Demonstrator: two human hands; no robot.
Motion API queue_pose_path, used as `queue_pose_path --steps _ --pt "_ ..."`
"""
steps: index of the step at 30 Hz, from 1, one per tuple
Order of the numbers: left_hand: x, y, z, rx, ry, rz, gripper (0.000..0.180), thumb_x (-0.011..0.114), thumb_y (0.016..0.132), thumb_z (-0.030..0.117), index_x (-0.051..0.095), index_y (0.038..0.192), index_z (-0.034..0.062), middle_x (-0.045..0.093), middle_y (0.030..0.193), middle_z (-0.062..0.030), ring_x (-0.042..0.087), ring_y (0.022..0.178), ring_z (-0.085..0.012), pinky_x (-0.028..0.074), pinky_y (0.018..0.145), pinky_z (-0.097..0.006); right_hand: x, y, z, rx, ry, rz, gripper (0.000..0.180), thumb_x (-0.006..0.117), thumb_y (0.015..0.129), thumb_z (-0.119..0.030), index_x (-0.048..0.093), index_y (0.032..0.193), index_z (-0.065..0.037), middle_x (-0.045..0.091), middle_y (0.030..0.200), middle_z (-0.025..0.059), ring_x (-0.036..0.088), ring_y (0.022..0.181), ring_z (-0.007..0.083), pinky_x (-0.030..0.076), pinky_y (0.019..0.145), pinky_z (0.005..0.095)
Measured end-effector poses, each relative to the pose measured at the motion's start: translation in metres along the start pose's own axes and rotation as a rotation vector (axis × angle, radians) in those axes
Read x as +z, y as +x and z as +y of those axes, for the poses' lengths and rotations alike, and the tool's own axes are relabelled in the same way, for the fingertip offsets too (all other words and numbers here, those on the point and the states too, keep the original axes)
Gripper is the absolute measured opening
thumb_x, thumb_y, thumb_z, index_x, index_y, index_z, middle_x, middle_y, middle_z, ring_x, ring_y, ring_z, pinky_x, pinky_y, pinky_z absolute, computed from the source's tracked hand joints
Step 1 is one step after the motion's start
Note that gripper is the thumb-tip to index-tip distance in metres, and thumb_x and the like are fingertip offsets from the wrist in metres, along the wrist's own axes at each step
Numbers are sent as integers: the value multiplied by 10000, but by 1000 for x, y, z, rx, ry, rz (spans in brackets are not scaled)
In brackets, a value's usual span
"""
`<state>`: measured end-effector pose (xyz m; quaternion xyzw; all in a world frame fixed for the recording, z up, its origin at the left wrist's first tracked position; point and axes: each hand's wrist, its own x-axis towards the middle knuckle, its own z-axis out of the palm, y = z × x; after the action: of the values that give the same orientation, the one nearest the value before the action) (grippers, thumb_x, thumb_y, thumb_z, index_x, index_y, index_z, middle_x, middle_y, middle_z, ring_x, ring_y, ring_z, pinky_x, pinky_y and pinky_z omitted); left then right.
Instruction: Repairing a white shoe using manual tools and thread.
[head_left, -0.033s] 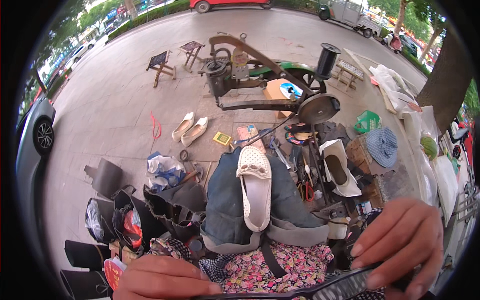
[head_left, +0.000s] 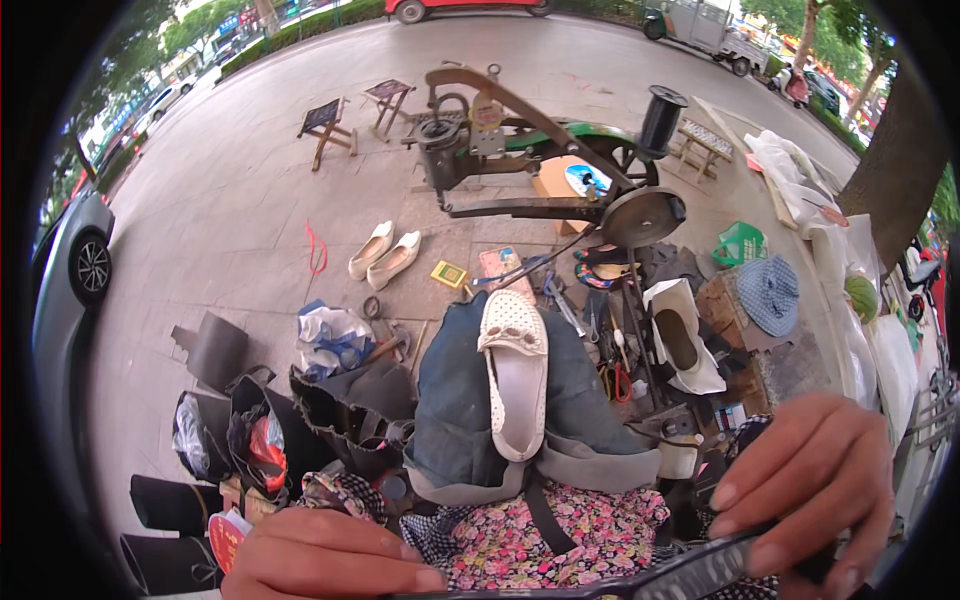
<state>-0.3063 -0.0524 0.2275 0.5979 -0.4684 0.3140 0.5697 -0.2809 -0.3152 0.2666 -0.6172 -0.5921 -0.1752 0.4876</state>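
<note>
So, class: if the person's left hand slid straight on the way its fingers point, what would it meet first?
The left hand points toward the person's right, across the lap. It would probably first meet the floral cloth, then the dark strip that the right hand grips. Depth is unclear.

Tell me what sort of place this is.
Most likely a street cobbler's pitch on a paved pavement: a shoe-stitching machine stands outdoors, a white shoe lies on the lap cloth, and hand tools lie scattered around.

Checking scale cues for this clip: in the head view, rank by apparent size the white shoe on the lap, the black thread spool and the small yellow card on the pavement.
1. white shoe, largest, though also nearest the camera.
2. black thread spool.
3. yellow card, smallest.
</note>
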Motion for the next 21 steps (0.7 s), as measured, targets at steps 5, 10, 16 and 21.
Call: queue_pose_path --steps 5,10,16,21 --pt "-11 -13 32 -200 -155 135 522 541 866 310 294 1257 67 492 1128 -205 576 787 -378 498 651 -382 0 20 -3 -107 4 -38 519 612 815 -321 420 1292 -253 541 1023 77 586 662 197 538 660 352" --pt "10 0 50 -411 -492 274 497 674 772 160 464 1222 186 447 1251 -5 507 1059 -254 459 811 -373 -10 -8 -12 -137 67 25 493 619 805 -290 436 1257 -216 550 997 87 589 659 204 535 648 348" --pt "-49 -17 29 -202 -496 -85 481 611 823 146 436 1268 196 372 1312 99 424 1164 -221 430 863 -409 -4 -11 7 -65 100 156 461 628 794 -254 456 1214 -172 561 964 99 594 655 212 531 633 344" --pt "-59 -44 40 -235 -505 -23 477 604 829 159 432 1273 194 360 1323 98 413 1173 -220 425 859 -434 -8 -36 6 -13 141 267 436 636 784 -223 473 1179 -136 571 937 109 597 652 219 527 621 340"
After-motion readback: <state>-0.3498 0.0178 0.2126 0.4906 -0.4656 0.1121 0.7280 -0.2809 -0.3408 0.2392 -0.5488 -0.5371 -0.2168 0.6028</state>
